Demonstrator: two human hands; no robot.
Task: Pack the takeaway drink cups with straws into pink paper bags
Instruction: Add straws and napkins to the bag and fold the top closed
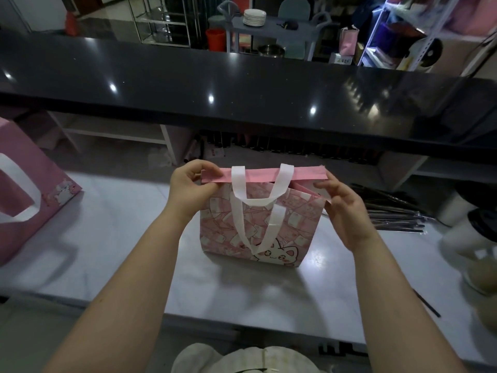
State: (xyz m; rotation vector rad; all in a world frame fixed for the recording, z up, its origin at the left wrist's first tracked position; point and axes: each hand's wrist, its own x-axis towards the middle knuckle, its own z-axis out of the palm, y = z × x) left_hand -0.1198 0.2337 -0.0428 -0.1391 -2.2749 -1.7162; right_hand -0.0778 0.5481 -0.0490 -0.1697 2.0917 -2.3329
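Observation:
A pink paper bag (290, 224) with white handles and a cartoon cat print stands upright on the white counter (121, 238), in the middle of the view. My left hand (189, 185) pinches the left end of the bag's upper rim. My right hand (343, 208) pinches the near rim at the bag's right corner. The mouth is held slightly apart; what is inside the bag is hidden. Blurred takeaway drink cups (465, 243) stand at the right edge. A pile of wrapped dark straws (390, 214) lies right of the bag.
A second pink bag (27, 200) with a white handle stands at the left edge. A raised black bar top (242, 98) runs across behind the counter. One loose dark straw (427, 305) lies near the counter's front right edge.

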